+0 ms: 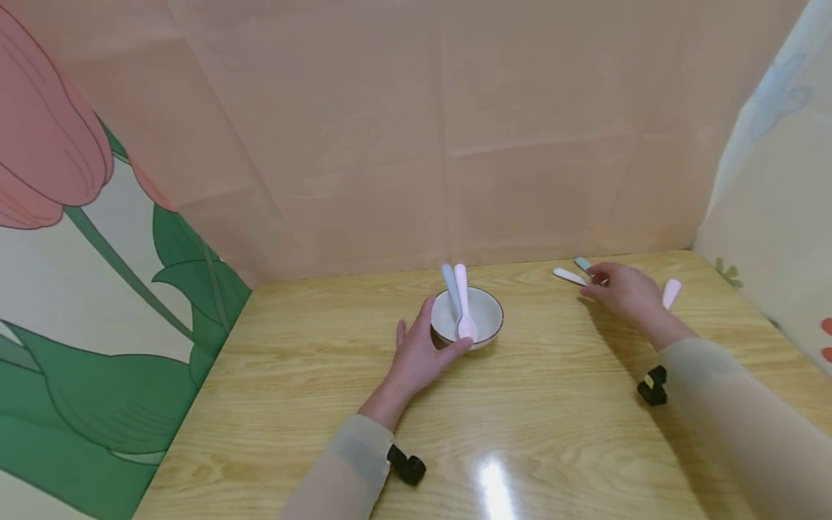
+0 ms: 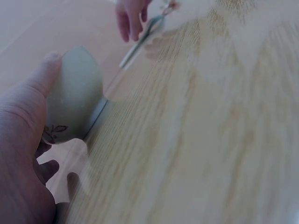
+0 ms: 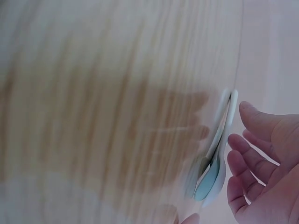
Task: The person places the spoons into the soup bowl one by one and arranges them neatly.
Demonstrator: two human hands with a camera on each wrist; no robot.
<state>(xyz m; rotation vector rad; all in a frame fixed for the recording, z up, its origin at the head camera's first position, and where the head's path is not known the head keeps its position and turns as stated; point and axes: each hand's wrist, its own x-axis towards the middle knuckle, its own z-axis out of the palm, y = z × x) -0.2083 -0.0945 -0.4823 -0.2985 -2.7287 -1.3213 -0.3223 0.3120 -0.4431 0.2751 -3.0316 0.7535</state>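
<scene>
My left hand (image 1: 419, 355) grips a small white bowl (image 1: 489, 312) with a dark rim, thumb at the near side and fingers round the left. A pink spoon (image 1: 463, 296) and a light blue utensil (image 1: 448, 278) lean in the bowl, handles up over the far rim. At the far right, my right hand (image 1: 625, 292) hovers low with loosely bent fingers beside a white-handled utensil (image 1: 569, 276) and a blue-grey one (image 1: 582, 263). In the right wrist view, a pale green spoon (image 3: 208, 183) lies along a white one, just off the fingertips.
A pink handle (image 1: 672, 292) shows just right of my right hand, partly hidden by it. The wood-grain table (image 1: 552, 404) ends at a pinkish cloth backdrop (image 1: 364, 144). A wall with printed tulips (image 1: 52, 123) borders the left side. A pale panel (image 1: 786, 217) stands at right.
</scene>
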